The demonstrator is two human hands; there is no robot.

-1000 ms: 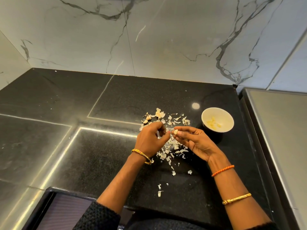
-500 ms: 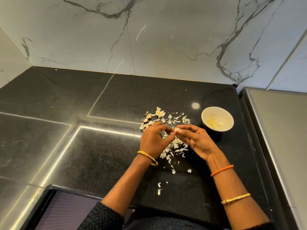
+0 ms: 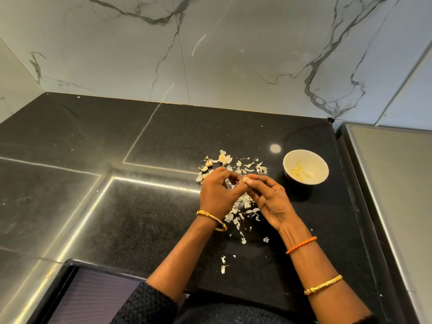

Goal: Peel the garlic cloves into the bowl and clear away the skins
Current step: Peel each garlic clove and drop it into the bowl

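My left hand (image 3: 218, 194) and my right hand (image 3: 268, 198) meet fingertip to fingertip over the black counter, both pinching one small pale garlic clove (image 3: 246, 180). Under and around the hands lies a scatter of white garlic skins (image 3: 243, 208). A few unpeeled cloves (image 3: 207, 165) sit just beyond my left hand. A white bowl (image 3: 320, 170) stands to the right of my hands, holding several peeled cloves (image 3: 299, 173).
The black stone counter (image 3: 145, 206) runs to a marble wall at the back. A steel surface (image 3: 397, 195) borders it on the right. More loose skins (image 3: 224, 265) lie near the front edge, by a dark opening (image 3: 93, 298) at lower left.
My hands have drawn closer together, fingertips now touching on the clove. The bowl and the skins have not moved.
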